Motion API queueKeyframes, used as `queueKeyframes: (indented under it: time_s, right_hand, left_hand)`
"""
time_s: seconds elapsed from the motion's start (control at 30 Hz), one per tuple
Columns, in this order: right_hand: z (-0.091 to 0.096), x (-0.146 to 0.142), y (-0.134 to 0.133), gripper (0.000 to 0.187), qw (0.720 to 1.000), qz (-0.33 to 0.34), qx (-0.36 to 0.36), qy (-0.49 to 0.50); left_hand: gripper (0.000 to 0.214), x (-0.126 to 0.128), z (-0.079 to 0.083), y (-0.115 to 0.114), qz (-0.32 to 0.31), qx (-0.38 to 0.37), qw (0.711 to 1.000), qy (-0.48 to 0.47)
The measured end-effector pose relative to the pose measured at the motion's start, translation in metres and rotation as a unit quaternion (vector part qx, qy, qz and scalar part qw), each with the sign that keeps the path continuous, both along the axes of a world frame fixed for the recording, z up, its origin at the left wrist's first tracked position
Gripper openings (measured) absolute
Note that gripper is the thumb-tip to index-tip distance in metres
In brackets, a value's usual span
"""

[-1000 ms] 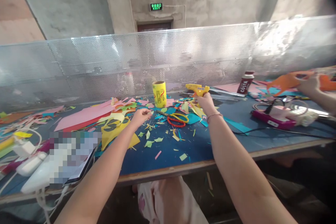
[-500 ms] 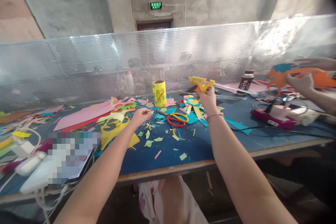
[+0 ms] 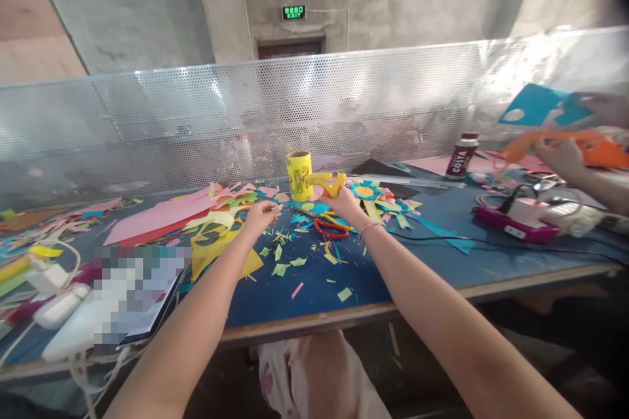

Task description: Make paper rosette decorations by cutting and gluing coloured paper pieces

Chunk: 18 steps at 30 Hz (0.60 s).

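My right hand (image 3: pixel 343 205) is wrapped round a yellow hot glue gun (image 3: pixel 328 181), its nozzle pointing left in front of a yellow tape roll (image 3: pixel 297 191) that stands upright. My left hand (image 3: pixel 263 217) is closed in a pinch over the table's middle, left of the glue gun; whatever is between its fingertips is too small to make out. Below the right hand lie scissors (image 3: pixel 330 229) with red and yellow handles. A blue paper ring with yellow strips (image 3: pixel 364 191) lies just beyond the right wrist. Yellow cut paper (image 3: pixel 206 249) lies beside the left forearm.
Paper scraps (image 3: pixel 281 269) litter the blue table (image 3: pixel 314 301). Pink paper sheets (image 3: pixel 147 219) lie left, near a phone (image 3: pixel 154 304). At right are a brown bottle (image 3: pixel 460 158), a purple power strip (image 3: pixel 515 224) with cords, and another person's hands (image 3: pixel 565 158) holding orange and blue paper.
My right hand has brought the glue gun left and lower, towards my left hand, which stays nearly still. The other person's blue paper has been raised above the orange paper.
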State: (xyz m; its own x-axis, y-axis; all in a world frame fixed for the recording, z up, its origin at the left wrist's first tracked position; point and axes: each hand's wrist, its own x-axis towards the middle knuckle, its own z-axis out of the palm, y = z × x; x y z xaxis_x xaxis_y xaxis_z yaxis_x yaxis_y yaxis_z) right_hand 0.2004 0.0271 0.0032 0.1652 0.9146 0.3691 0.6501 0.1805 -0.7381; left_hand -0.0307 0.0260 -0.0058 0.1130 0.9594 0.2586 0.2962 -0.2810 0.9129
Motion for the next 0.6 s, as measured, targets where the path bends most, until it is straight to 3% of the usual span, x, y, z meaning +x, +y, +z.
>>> queueKeyframes:
  time_s: [0.2,0.4,0.6]
  right_hand:
    - [0.003,-0.001,-0.005,0.036,0.999,-0.019,-0.019,0.023]
    - [0.005,-0.005,-0.008,0.030,0.992,-0.082,-0.003,-0.098]
    - [0.000,-0.008,-0.010,0.030,0.979,-0.060,-0.017,-0.195]
  left_hand:
    - [0.022,-0.001,-0.003,0.003,0.005,-0.019,1.000,-0.025]
    - [0.021,-0.005,-0.006,0.010,0.032,-0.011,0.999,-0.021]
    - [0.026,-0.010,-0.008,0.011,0.069,0.001,0.997,-0.022]
